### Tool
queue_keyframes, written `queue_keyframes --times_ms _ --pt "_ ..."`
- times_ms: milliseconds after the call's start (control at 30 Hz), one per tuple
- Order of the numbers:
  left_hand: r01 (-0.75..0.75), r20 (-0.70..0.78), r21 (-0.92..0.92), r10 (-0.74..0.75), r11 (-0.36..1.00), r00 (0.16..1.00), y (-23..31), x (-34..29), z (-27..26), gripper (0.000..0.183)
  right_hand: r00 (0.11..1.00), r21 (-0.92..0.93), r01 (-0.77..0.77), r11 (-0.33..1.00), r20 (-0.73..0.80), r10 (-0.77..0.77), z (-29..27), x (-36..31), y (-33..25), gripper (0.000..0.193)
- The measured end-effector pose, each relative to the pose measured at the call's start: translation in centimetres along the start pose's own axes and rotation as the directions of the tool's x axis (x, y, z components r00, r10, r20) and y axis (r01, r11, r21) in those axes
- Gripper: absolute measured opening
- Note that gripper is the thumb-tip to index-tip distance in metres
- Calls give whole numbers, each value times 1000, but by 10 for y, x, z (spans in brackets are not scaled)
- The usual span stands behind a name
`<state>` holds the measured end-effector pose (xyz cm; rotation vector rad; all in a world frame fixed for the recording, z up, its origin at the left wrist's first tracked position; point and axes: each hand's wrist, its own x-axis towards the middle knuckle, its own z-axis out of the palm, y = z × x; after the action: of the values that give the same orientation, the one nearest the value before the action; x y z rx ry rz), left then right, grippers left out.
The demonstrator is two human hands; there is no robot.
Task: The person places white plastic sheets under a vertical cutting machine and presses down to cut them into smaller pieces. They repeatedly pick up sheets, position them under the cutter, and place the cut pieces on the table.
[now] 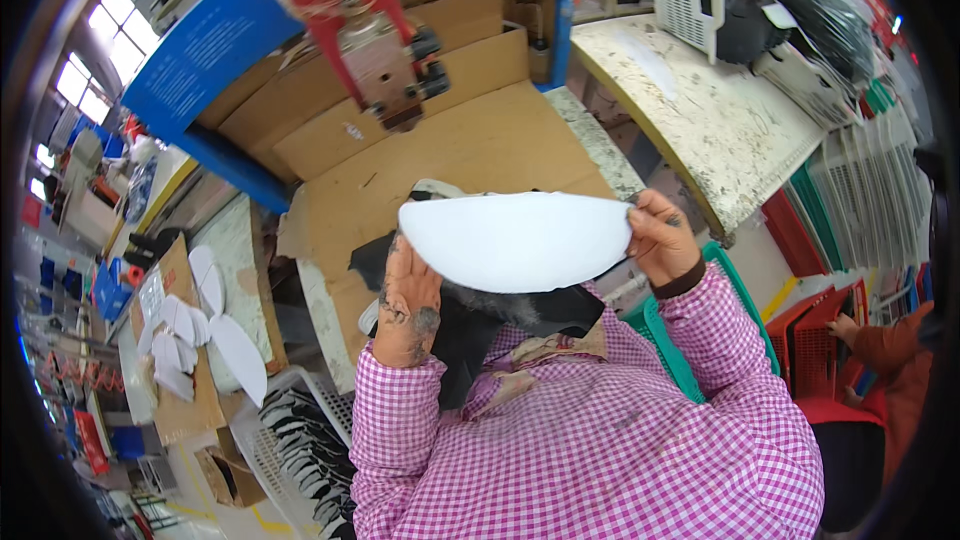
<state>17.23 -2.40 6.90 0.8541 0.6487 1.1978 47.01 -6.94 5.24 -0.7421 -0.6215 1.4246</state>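
Observation:
A smooth white half-moon-shaped sheet point(515, 240) is held up in front of me, straight edge away and curved edge toward me. My right hand point(663, 238) pinches its right tip between thumb and fingers. At the left end my left hand point(408, 300) holds it, with most of the fingers hidden behind the sheet. Beneath the sheet, dark fabric pieces point(465, 335) lie over my lap and the near edge of the cardboard-covered worktable point(500, 145). A little grey fuzzy material shows among them.
A red machine head point(385, 70) hangs over the worktable inside a blue frame point(215, 65). More white cut pieces point(238, 352) lie on a left side table. Crates stand around: one with dark pieces point(310, 460) at lower left, a green basket point(735, 290) at right. Another person's sleeve point(900, 360) shows far right.

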Motion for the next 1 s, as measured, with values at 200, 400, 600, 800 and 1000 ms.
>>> queue_keyframes --times_ms 200,400,600,800,1000 --pt "-380 148 -22 379 925 914 26 -22 -9 68 949 73 -288 955 157 275 22 20 62 8" --pt "-570 286 432 493 699 822 39 -25 -15 47 983 -416 -53 908 137 120 56 30 57 24" --pt "-530 485 846 338 53 807 28 -22 9 58 893 -771 409 488 448 -41 106 20 30 23" --pt "-469 498 867 283 -167 820 21 -27 17 56 880 -799 386 460 469 76 114 28 32 23" --pt "-465 518 851 253 -244 817 16 -29 22 76 907 -661 14 750 324 269 95 42 49 13"
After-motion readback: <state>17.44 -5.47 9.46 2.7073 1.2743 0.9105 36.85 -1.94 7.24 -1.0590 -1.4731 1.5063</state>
